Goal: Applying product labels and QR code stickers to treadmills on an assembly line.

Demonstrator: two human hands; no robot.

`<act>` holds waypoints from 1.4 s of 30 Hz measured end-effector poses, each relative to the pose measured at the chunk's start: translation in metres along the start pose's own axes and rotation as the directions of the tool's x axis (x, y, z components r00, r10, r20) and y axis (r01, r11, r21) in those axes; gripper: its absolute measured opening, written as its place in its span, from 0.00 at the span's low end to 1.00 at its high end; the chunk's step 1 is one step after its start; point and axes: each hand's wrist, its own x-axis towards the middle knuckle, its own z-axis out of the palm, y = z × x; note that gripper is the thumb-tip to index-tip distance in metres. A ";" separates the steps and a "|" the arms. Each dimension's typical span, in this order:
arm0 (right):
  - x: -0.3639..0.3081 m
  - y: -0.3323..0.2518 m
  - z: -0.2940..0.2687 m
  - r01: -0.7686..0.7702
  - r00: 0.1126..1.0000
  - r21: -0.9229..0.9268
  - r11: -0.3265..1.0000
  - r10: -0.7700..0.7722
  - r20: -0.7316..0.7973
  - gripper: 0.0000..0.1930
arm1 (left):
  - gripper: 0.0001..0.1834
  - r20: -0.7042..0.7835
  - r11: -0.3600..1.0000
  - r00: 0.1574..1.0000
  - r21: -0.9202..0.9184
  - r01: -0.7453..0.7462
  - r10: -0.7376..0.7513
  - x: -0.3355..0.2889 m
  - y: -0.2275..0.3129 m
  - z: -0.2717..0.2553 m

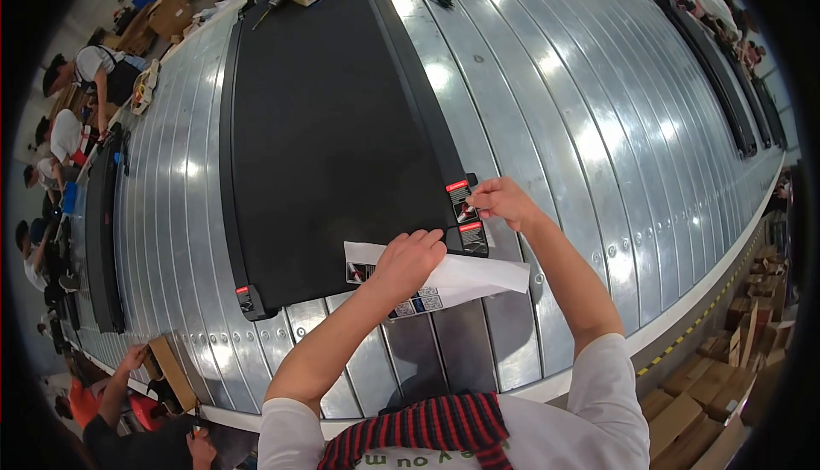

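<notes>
1. Head view, the main thing: a long black panel (325, 128) lies flat on the slatted metal desk (564, 120), its short near end facing the desk's near edge, with bare slats between.

2. Head view, hands: they are apart from each other. The right hand (506, 203) has its fingertips bunched at the upper label (459, 197) on the panel's near right corner; whether they pinch it or only press, I cannot tell. The left hand (408, 262) lies over a white sheet (491, 274) at the panel's near end; its grip is hidden.

3. Head view, step: this looks like label sticking. A lower label (471, 238) sits just beside the upper one, and another label (245, 301) is on the near left corner. The sheet also carries printed pieces.

4. Head view, next move: it seems to call for squaring the upper label and smoothing it flat from one side, while the left hand keeps the sheet from sliding toward the desk's near edge.
</notes>
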 end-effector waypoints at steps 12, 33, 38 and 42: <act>0.000 0.005 0.001 -0.009 0.994 -0.085 0.996 0.000 -0.109 0.04 | 0.07 -0.042 0.999 0.999 -0.038 -0.027 0.026 0.004 -0.003 0.004; -0.001 0.011 0.005 0.136 0.975 -0.141 0.981 -0.157 -0.157 0.05 | 0.08 0.121 0.996 0.990 0.045 -0.074 0.068 0.034 0.001 0.007; -0.013 0.004 0.019 0.229 0.869 -0.859 0.459 -0.494 -0.032 0.12 | 0.07 0.110 0.990 0.992 0.123 -0.069 0.056 0.030 0.000 0.012; -0.025 -0.014 0.029 -0.009 0.756 -0.967 0.253 -0.632 -0.173 0.25 | 0.07 0.075 0.990 0.995 0.119 -0.071 0.063 0.027 -0.002 0.010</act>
